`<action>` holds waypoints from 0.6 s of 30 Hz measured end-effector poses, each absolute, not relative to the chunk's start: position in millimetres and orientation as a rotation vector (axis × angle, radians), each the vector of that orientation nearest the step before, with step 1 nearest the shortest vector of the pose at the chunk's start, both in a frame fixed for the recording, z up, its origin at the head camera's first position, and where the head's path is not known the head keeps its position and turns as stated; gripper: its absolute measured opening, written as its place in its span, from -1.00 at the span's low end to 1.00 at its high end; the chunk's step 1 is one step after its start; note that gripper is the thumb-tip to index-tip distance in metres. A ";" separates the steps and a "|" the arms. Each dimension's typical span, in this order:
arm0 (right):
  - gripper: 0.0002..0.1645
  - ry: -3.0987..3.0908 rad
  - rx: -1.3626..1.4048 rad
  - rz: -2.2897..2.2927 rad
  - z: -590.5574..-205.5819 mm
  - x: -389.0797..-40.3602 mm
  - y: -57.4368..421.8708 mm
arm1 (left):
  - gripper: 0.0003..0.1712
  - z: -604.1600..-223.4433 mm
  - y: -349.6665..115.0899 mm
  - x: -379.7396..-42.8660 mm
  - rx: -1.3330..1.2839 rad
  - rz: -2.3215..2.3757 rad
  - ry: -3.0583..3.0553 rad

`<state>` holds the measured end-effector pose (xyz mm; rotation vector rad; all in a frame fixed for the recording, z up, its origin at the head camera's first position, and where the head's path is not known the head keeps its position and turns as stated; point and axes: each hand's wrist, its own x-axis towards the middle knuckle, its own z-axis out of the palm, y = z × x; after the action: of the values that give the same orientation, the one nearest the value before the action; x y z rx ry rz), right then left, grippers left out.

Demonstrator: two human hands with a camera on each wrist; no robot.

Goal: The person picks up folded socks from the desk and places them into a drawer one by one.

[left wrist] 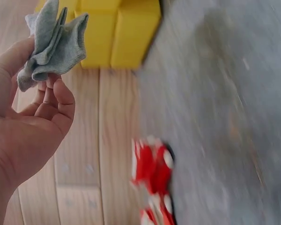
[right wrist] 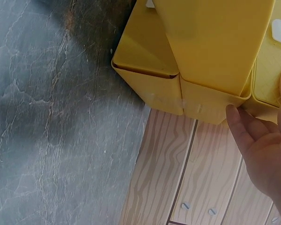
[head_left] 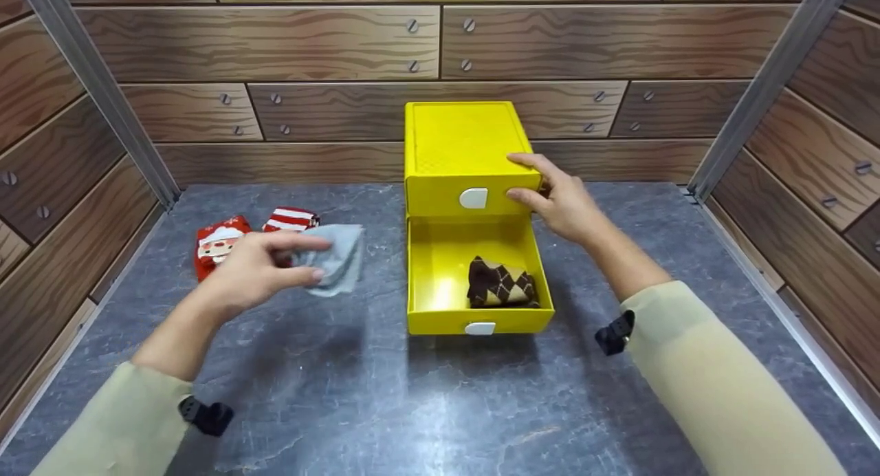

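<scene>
A folded grey-blue sock is pinched between the thumb and fingers of my left hand, up off the table and left of the yellow drawer unit. Its layered folds show in the left wrist view, where the sock stands out past the fingertips. My right hand grips the unit's upper right corner, thumb on the front and fingers over the top and side. Below the top drawer, an open drawer juts forward. A brown and beige argyle sock lies in its right front part.
On the table's left lie a red sock with a Santa face and a red-and-white striped sock, both partly behind my left hand. Beneath the open drawer sits a shut lower one. Wood-patterned walls enclose the grey marbled table.
</scene>
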<state>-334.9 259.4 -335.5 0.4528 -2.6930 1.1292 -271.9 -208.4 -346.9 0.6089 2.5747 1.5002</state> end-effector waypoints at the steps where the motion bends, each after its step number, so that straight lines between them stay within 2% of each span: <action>1: -0.30 -2.693 0.449 1.132 -335.3 -334.7 259.6 | -0.50 -345.0 -200.1 -272.2 0.642 1.503 2.560; 10: -0.31 -2.698 0.450 1.130 -335.4 -335.5 260.1 | -0.50 -334.9 -134.8 -274.9 0.849 1.467 2.487; 18: -0.30 -2.704 0.452 1.138 -334.7 -335.9 259.5 | -0.52 -337.3 -97.2 -277.7 0.892 1.510 2.418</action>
<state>-335.9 259.5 -334.7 0.4524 -2.7043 1.1379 -277.7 -97.2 -337.3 0.8920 2.4176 1.5105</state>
